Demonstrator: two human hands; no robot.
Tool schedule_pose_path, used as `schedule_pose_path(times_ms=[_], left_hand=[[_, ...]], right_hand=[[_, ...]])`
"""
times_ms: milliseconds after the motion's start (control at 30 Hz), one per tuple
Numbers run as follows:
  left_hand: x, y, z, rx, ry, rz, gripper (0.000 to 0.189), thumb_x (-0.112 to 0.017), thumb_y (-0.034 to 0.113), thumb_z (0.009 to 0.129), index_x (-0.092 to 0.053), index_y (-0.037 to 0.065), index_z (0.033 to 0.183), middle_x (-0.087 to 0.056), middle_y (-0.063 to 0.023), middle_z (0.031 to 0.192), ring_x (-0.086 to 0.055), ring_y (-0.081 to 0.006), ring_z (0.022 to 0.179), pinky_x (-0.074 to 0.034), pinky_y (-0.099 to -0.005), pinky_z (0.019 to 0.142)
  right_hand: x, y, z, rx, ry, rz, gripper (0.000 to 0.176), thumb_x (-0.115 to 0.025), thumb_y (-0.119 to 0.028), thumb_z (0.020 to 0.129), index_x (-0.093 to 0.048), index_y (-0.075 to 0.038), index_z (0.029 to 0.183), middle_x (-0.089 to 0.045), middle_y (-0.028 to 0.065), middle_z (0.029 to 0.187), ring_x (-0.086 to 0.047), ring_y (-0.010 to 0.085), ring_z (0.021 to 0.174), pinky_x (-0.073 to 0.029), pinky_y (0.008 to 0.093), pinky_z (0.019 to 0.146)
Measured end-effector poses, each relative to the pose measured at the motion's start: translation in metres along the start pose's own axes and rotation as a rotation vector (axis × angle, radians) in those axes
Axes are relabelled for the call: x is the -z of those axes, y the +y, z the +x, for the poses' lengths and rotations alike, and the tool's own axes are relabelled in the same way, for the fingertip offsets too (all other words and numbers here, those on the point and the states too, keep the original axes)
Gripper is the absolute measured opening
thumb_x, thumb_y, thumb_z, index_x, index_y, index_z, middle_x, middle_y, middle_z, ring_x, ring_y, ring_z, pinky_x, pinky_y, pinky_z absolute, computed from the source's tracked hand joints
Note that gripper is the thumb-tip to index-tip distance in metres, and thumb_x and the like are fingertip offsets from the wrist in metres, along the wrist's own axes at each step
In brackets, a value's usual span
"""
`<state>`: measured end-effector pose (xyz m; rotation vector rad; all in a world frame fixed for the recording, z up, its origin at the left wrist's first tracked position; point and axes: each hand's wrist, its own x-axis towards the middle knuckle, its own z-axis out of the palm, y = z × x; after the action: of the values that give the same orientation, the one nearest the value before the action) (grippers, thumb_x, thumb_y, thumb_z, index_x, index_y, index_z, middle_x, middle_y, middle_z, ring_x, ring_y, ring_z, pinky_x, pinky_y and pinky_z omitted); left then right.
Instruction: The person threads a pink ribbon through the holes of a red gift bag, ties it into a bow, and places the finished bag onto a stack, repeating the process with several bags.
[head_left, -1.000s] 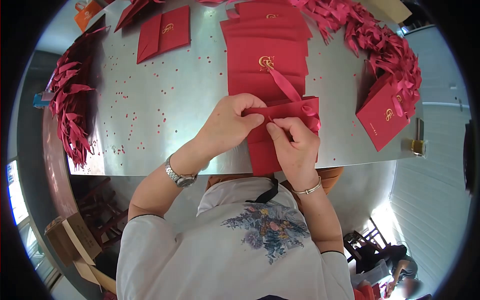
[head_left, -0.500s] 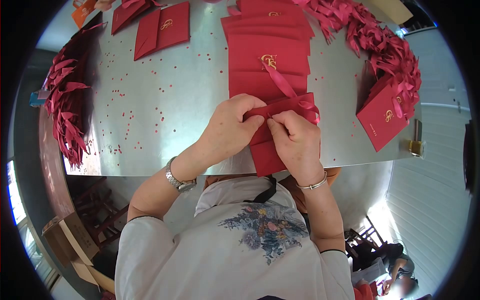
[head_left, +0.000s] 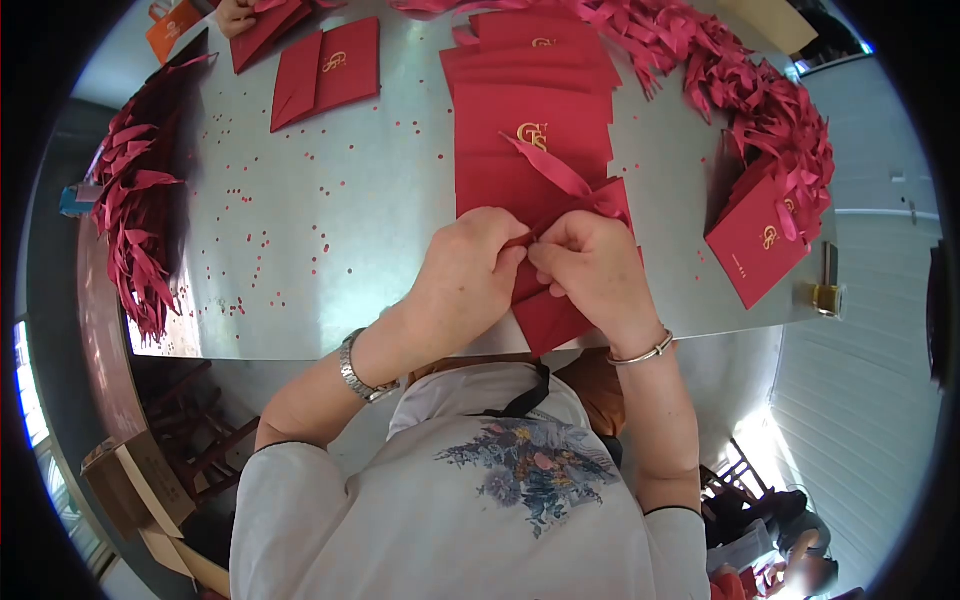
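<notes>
My left hand (head_left: pixel 465 275) grips the upper edge of a red paper bag (head_left: pixel 557 322) between thumb and fingers, near the table's front edge. Close against it, my right hand (head_left: pixel 597 270) is closed in a pinch at the same edge, its fingertips almost meeting the left thumb. What the right fingertips hold is hidden. A pink-red satin ribbon (head_left: pixel 548 166) runs out from behind the right hand over the bags beyond. Under and behind the held bag lies an overlapping row of flat red bags (head_left: pixel 530 105) with gold lettering.
Heaps of red ribbons (head_left: pixel 780 120) lie along the right, with a lettered bag (head_left: pixel 758 240) below. More ribbons (head_left: pixel 135 230) hang at the left edge. Another red bag (head_left: pixel 325 75) lies at back left, near another person's hand (head_left: pixel 236 15). Small red dots dot the metal table (head_left: pixel 390 220).
Both hands have shifted slightly, the right one leftward, and their fingertips are now closer together. The held bag is tilted more. At the back left, the other person's hand has come further into view.
</notes>
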<state>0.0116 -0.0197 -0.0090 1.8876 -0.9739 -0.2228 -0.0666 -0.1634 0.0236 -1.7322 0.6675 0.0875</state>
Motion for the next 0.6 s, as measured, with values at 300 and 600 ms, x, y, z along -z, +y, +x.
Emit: schedule_pose_path(times_ms=[300, 600], left_hand=[[-0.002, -0.006, 0.000, -0.201, -0.057, 0.163, 0.016, -0.064, -0.008, 0.077, -0.060, -0.002, 0.091, -0.064, -0.0169, 0.090, -0.063, -0.0364, 0.082, -0.053, -0.0415, 0.070], [-0.003, -0.020, -0.001, -0.010, -0.088, -0.002, 0.009, -0.065, -0.004, 0.078, -0.062, -0.003, 0.087, -0.065, -0.0170, 0.087, -0.064, -0.0357, 0.080, -0.053, -0.0393, 0.070]], right_hand=[[0.000, -0.002, -0.005, 0.459, 0.156, -0.803, 0.014, -0.060, -0.008, 0.080, -0.062, 0.003, 0.073, -0.067, 0.0160, 0.068, -0.067, 0.0280, 0.063, -0.053, 0.0372, 0.058], [-0.003, 0.018, 0.009, 0.195, -0.030, -0.226, 0.009, -0.059, -0.007, 0.079, -0.060, -0.001, 0.072, -0.062, 0.0161, 0.063, -0.066, 0.0340, 0.061, -0.053, 0.0438, 0.055]])
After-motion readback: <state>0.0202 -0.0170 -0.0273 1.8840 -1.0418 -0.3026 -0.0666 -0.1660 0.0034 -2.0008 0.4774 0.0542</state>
